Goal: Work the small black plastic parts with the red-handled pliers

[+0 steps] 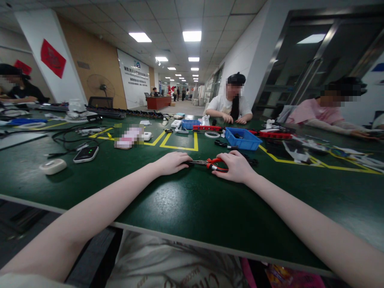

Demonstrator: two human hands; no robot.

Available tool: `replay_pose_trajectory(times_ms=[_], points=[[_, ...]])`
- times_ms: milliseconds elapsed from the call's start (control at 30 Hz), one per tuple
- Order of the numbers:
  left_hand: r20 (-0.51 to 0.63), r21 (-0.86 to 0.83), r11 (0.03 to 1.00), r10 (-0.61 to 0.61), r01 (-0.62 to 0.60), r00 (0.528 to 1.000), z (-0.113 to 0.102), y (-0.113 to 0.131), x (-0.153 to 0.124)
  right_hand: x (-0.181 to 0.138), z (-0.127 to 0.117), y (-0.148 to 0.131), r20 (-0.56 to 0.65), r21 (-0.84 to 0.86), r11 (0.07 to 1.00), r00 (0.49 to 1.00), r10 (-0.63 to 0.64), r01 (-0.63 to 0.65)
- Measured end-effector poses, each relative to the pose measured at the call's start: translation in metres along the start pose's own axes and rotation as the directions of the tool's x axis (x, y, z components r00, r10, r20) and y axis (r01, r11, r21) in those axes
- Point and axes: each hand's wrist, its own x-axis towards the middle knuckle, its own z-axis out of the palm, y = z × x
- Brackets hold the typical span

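From where I stand, the pliers [210,165] are just above the tabletop [195,208], right in front of the person, between the two hands. The right hand [238,166] has hold of them, fingers curled part way round the red and black handles, which stand a little apart. Their nose points to nine o'clock, toward the left hand [172,164]. That one is palm down, its fingers bent and drawn close together at the nose's tip. Something small and dark shows there, but I can't tell what it is, nor whether the fingers or the pliers grip it.

Taking the pliers as the middle of the dial, a blue bin [246,144] sits at two o'clock with dark bits inside. A white ring [212,137] lies near twelve, a smaller blue bin [192,125] beyond it toward eleven. A pink phone [129,138] lies at ten. Out at nine are a box with green lights [86,154] and, farther along, a round white case [53,166]. Across the tabletop, toward one o'clock, a co-worker [231,105] in a white top and dark cap sits with both forearms forward.
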Motion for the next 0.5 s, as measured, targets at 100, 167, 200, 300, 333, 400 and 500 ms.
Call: replay_pose_trajectory(times_ms=[100,167,200,300,333,400,500], points=[[-0.009,-0.007,1.000,0.005,-0.005,1.000,0.0002,0.0000,0.0002,0.0002,0.0001,0.0007,0.020,0.006,1.000,1.000,0.006,-0.006],[-0.015,-0.020,1.000,0.004,-0.004,1.000,0.0005,0.0000,0.0005,0.0002,0.0004,0.0011,0.051,0.019,1.000,0.999,0.015,-0.016],[-0.016,-0.024,1.000,0.002,-0.002,1.000,0.0006,0.0000,0.0006,0.0002,0.0005,0.0013,0.069,0.025,0.999,0.997,0.020,-0.022],[-0.016,-0.026,1.000,-0.007,0.007,1.000,0.0006,0.0004,0.0006,0.0001,0.0004,0.0011,0.105,0.028,0.999,0.994,0.028,-0.031],[-0.016,-0.026,1.000,-0.009,0.008,1.000,0.0005,0.0007,0.0005,0.0000,0.0002,0.0008,0.109,0.025,0.999,0.994,0.028,-0.031],[-0.018,-0.027,1.000,-0.012,0.011,1.000,0.0003,0.0011,0.0002,0.0000,-0.0002,0.0003,0.112,0.024,0.999,0.993,0.027,-0.030],[-0.015,-0.028,0.999,-0.023,0.023,1.000,0.0003,0.0014,-0.0004,0.0003,-0.0002,0.0001,0.133,0.032,0.999,0.991,0.031,-0.035]])
